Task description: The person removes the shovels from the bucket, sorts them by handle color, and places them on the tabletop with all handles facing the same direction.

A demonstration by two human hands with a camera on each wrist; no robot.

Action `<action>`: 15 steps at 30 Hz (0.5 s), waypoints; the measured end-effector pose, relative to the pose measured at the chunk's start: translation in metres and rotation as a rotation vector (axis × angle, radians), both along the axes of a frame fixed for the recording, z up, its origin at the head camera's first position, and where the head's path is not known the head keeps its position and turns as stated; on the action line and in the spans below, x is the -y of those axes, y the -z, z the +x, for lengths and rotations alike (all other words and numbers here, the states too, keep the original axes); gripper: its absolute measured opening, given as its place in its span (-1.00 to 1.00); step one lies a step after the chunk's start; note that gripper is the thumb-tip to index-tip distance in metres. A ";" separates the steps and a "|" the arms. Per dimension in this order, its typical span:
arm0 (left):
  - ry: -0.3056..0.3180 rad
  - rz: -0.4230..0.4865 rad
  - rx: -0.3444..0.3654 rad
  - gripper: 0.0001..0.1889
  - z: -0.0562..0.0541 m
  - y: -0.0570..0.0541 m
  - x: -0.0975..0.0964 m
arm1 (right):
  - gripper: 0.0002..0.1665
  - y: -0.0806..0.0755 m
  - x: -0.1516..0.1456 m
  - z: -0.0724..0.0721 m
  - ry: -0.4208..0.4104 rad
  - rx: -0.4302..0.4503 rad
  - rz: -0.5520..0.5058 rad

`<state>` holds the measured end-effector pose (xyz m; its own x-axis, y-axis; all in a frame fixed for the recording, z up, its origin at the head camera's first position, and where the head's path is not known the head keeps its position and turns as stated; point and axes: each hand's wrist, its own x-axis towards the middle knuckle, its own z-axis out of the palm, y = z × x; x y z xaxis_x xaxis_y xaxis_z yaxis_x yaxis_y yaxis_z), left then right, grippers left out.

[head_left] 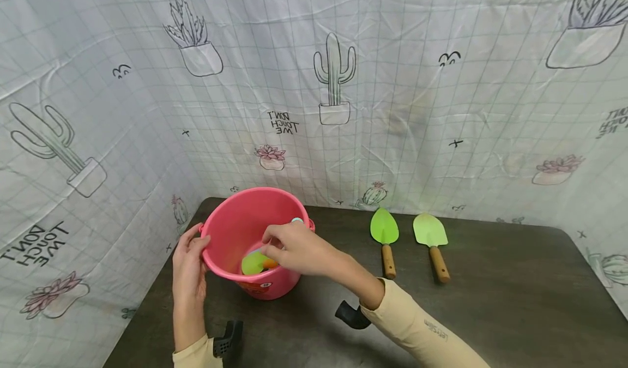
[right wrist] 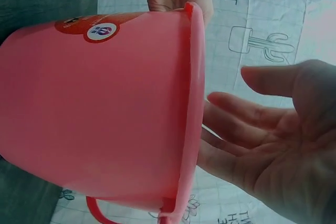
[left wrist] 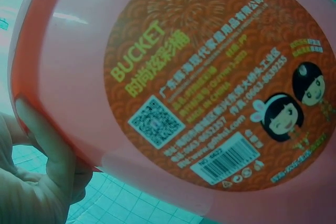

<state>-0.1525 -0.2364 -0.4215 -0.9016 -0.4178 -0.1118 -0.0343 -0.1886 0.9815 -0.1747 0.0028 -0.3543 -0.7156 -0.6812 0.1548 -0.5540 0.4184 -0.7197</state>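
Note:
A pink bucket (head_left: 255,210) stands tilted toward me on the dark table, its round label (left wrist: 220,77) facing the left wrist camera. My left hand (head_left: 188,259) grips its rim on the left side, thumb over the edge. At the bucket's mouth is my right hand (head_left: 299,248), reaching in over the near right rim. In the right wrist view its thumb stands apart from the fingers (right wrist: 236,114), with nothing seen between them; some fingertips are hidden behind the rim. Inside the bucket lie a lime-green rounded piece (head_left: 252,263) and an orange piece (head_left: 270,263), partly covered.
Right of the bucket, two small trowels lie on the table (head_left: 515,291): a bright green one (head_left: 385,226) and a pale green one (head_left: 430,230), both with wooden handles. A cactus-print cloth (head_left: 392,84) hangs behind and at the sides.

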 end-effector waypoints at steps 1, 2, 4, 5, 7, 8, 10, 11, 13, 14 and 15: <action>0.001 -0.002 0.001 -0.52 0.000 0.000 0.000 | -0.83 0.000 0.002 0.000 -0.017 -0.006 0.023; 0.004 -0.005 0.002 -0.52 0.000 0.000 0.000 | -0.83 -0.001 0.004 -0.001 -0.033 -0.007 0.046; 0.007 -0.008 0.007 -0.52 0.000 0.000 0.000 | -0.85 -0.001 0.009 -0.001 -0.052 -0.008 0.091; 0.008 -0.009 0.009 -0.52 0.000 0.000 0.000 | -0.86 -0.001 0.011 -0.001 -0.056 -0.005 0.112; 0.007 -0.009 0.016 -0.51 0.000 0.001 0.000 | -0.89 0.000 0.015 -0.001 -0.057 -0.007 0.147; 0.007 -0.009 0.018 -0.51 0.000 0.001 0.001 | -0.89 0.000 0.016 -0.001 -0.053 -0.018 0.163; 0.006 -0.007 0.020 -0.51 0.000 0.000 0.001 | -0.83 0.000 0.019 -0.002 -0.037 -0.043 0.192; 0.007 -0.005 0.019 -0.51 0.000 0.000 0.001 | -0.79 0.000 0.020 -0.001 -0.030 -0.054 0.204; 0.012 -0.001 0.015 -0.50 0.000 0.000 0.001 | -0.74 0.001 0.022 -0.002 -0.012 -0.080 0.233; 0.015 0.000 0.011 -0.50 0.000 0.000 0.002 | -0.73 0.001 0.023 -0.002 -0.005 -0.091 0.246; 0.018 0.000 0.010 -0.49 0.001 0.000 0.002 | -0.72 0.002 0.024 -0.002 0.001 -0.100 0.258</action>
